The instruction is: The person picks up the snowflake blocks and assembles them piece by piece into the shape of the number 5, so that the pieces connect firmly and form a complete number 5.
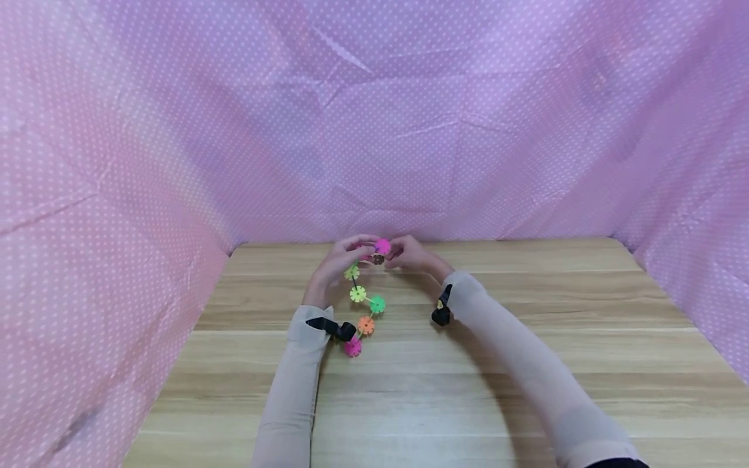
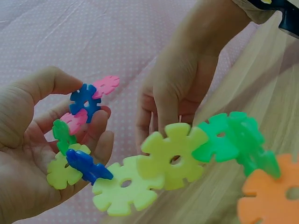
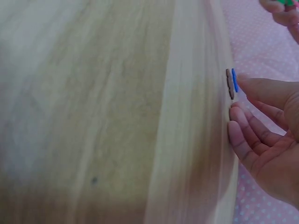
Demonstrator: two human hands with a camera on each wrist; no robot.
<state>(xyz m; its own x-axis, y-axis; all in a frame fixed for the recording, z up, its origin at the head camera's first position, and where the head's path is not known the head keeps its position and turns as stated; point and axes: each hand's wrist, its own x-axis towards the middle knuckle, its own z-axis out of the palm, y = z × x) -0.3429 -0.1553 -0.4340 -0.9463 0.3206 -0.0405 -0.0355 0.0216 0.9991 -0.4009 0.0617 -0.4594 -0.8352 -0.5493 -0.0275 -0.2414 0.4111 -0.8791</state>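
My left hand (image 1: 345,257) pinches a blue flower-shaped disc (image 2: 85,100) between thumb and fingertips. This disc belongs to a chain of slotted plastic flower discs. A pink disc (image 1: 383,246) forms the chain's upper end, while a green disc and a dark blue disc (image 2: 88,165) lie across the palm. Yellow, green (image 1: 377,304) and orange discs (image 1: 366,325) hang below, down to a pink one (image 1: 353,348) by the left wrist. Near the table's far edge, my right hand (image 1: 409,253) reaches down, thumb and fingers apart, its fingertips beside a brown disc (image 3: 230,84) and a blue disc (image 3: 235,80).
A wood-grain table (image 1: 468,390) lies under both hands. Pink polka-dot cloth (image 1: 409,130) hangs behind it and along both sides. Black camera straps circle both wrists, the left one (image 1: 339,329) close to the chain's lower end.
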